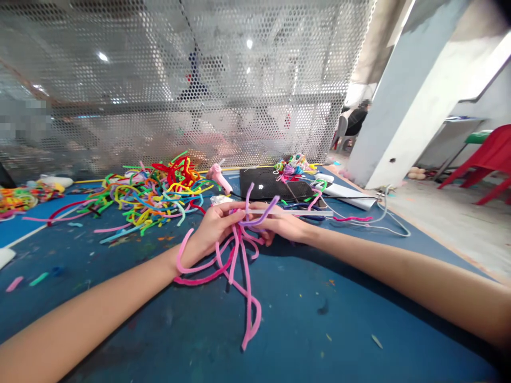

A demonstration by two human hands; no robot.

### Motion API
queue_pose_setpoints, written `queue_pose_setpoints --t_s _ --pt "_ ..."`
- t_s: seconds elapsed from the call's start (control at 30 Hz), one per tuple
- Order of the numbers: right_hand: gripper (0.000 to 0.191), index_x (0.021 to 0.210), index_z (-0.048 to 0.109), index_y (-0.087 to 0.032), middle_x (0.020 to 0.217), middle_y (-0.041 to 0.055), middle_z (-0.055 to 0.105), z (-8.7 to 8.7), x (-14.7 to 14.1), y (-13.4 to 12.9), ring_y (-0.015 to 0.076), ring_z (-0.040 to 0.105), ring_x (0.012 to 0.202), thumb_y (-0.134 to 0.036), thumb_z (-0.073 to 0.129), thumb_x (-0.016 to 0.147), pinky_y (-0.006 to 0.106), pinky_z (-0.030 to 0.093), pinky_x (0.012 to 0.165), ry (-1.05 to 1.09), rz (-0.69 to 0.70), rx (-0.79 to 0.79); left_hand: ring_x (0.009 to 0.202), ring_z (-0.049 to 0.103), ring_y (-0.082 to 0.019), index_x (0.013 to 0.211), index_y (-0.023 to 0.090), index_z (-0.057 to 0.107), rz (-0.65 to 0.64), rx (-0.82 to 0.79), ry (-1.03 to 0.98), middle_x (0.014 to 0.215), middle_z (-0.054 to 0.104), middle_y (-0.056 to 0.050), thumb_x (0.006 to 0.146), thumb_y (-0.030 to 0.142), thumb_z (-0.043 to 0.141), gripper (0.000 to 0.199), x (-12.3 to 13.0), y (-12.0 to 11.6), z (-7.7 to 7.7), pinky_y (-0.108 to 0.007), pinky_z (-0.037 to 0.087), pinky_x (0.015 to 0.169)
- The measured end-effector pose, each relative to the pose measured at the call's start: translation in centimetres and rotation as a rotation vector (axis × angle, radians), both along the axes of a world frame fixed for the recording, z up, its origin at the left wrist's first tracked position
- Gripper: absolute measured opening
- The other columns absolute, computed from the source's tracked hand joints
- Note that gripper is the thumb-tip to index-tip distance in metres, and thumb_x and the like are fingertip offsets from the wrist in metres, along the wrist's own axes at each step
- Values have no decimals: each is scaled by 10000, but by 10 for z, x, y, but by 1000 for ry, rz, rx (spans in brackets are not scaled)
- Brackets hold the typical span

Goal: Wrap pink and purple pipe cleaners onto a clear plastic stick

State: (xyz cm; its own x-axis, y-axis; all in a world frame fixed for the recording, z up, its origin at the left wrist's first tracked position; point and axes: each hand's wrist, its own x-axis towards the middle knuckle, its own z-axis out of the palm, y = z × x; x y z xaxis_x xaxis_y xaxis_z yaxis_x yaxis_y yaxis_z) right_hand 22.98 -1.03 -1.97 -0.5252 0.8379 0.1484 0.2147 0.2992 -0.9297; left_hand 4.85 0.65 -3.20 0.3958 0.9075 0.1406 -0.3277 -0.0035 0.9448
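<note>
My left hand pinches a bundle of pink pipe cleaners between thumb and fingers, above the blue table. Their long ends hang and curl down toward me, with a darker magenta pipe cleaner looping under my left wrist. A purple pipe cleaner stands bent up at the top of the bundle. My right hand is closed at the bundle's far right side, its fingers partly hidden. A thin pale stick runs sideways from the bundle across my right hand; where it is gripped I cannot tell.
A tangled heap of coloured pipe cleaners lies at the back left. Behind my hands are a pink glue gun and a black mat. A white power strip with a cable lies right. A perforated metal screen stands behind.
</note>
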Motion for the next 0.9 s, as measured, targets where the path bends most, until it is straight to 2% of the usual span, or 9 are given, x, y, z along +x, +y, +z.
queue_pose_setpoints --t_s 0.1,0.17,0.3,0.37,0.43,0.53,0.67,0.77,0.9 --pt "353 1116 592 -206 951 35 649 -4 4 4 122 622 764 -317 616 782 259 515 678 379 37 -103 706 674 -160 925 112 697 -67 -27 33 826 718 -84 652 176 760 287 0 -2 1 -259 534 684" --pt "292 1025 644 -196 958 34 650 -7 5 7 122 620 803 -326 653 763 278 509 747 448 49 -81 702 672 -156 924 113 694 -106 -37 81 816 715 -81 649 183 764 292 0 -3 0 -249 528 673" --pt "182 793 689 -162 857 16 634 -9 3 11 92 593 742 -339 666 755 228 492 702 507 -79 25 581 623 -109 905 132 688 -20 56 169 699 686 -34 672 235 755 263 0 -2 -3 -194 481 555" --pt "181 836 683 -168 763 -6 619 -9 2 12 69 569 662 -331 654 762 198 479 631 593 -139 -51 591 612 -100 896 138 676 66 78 129 705 679 -28 689 251 742 245 0 -2 -3 -181 467 552" --pt "217 907 661 -169 648 -34 587 -8 1 11 59 533 569 -306 671 739 188 460 557 637 -119 -178 642 614 -98 902 144 655 112 61 28 754 679 -29 689 233 739 245 1 -2 -3 -175 464 583" --pt "354 971 599 -174 602 -50 591 -8 0 10 70 530 515 -264 736 657 191 435 497 605 -82 -233 640 596 -91 950 156 622 83 40 -57 749 650 -9 694 211 731 283 2 -4 0 -180 455 595" --pt "299 791 569 -162 608 -38 605 -10 0 10 81 560 523 -299 768 615 186 413 481 481 -139 -160 705 601 -100 933 152 625 25 39 2 830 638 -18 692 218 734 273 3 -9 2 -205 463 673" --pt "245 682 624 -137 612 -13 614 -7 -1 7 81 546 540 -327 763 612 197 419 500 364 -206 -38 704 584 -85 942 161 645 92 122 122 850 630 -13 701 225 732 264 3 -11 0 -191 450 670" --pt "233 699 691 -155 607 -12 608 -6 -5 -1 78 487 519 -372 739 632 212 401 491 321 -244 85 781 589 -102 969 174 669 192 242 127 857 643 -15 704 241 733 281 4 -10 -3 -192 448 723"
